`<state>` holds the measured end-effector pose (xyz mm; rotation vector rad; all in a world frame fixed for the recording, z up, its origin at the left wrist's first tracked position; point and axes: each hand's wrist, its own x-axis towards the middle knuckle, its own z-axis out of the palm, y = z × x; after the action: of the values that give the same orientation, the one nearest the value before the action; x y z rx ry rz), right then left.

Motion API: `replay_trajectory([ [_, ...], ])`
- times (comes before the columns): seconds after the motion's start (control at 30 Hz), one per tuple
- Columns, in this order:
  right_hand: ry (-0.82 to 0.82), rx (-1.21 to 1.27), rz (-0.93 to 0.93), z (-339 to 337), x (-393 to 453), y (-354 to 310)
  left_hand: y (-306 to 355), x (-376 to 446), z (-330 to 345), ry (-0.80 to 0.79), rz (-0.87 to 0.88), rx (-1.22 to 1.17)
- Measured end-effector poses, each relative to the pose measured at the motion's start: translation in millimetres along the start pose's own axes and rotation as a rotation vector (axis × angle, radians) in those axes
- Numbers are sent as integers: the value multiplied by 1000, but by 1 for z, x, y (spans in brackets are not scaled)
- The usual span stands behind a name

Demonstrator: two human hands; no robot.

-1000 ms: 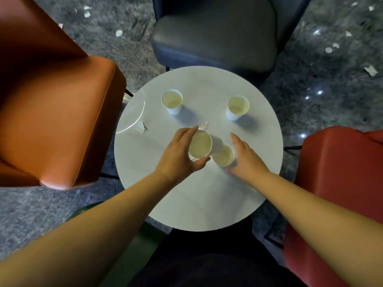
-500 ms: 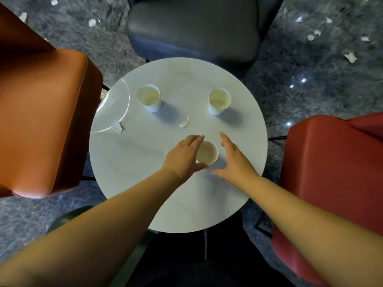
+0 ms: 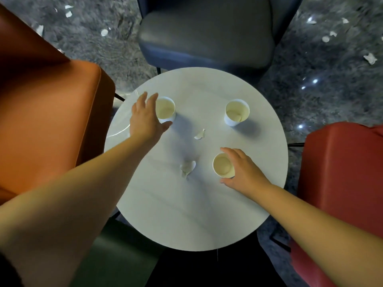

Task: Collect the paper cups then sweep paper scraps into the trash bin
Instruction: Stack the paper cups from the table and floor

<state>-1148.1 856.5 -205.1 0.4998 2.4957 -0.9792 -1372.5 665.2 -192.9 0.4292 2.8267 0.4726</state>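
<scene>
1. The left hand [image 3: 146, 119] reaches to the far-left paper cup [image 3: 165, 109]; its fingers [image 3: 152, 100] are spread and nearly straight beside the cup's wall and the thumb lies at the near side, so it is open and not yet closed round the cup.
2. The right hand [image 3: 245, 172] curls round the near cup [image 3: 223, 165], with fingers over the far rim and the thumb at the near wall; it has hold of it.
3. A third cup [image 3: 236, 112] stands upright, far right on the round white bench [image 3: 196, 214], well apart from both hands.
4. Two paper scraps lie on the bench: a small one [image 3: 200, 134] between the far cups and a crumpled one [image 3: 187, 167] just left of the near cup. More scraps [image 3: 370, 58] dot the floor.
5. The cups look light, thin-walled and easy to crush or tip. A gentle hold round the wall just under the stiffer rim would suit, and they should nest.
6. Chairs close in: orange [image 3: 51, 121] on the left, red [image 3: 342, 172] on the right, grey [image 3: 207, 32] beyond. Open room is mostly above the bench. No trash bin is plainly in view.
</scene>
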Motion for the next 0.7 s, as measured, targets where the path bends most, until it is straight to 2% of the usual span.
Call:
replay_trajectory([
  [0.13, 50, 20, 12, 3, 1, 4, -6, 30, 12, -112, 39, 77],
  [0.37, 98, 44, 31, 3, -5, 14, -8, 30, 18, -119, 110, 74],
  [0.43, 99, 49, 35, 0, -6, 17, 4, 24, 13, -68, 149, 16],
  [0.57, 103, 57, 48, -9, -7, 23, 52, 4, 4, 53, 266, -246],
  [0.7, 107, 100, 62, -18, -9, 32, 106, -12, 12, -2, 401, -388],
])
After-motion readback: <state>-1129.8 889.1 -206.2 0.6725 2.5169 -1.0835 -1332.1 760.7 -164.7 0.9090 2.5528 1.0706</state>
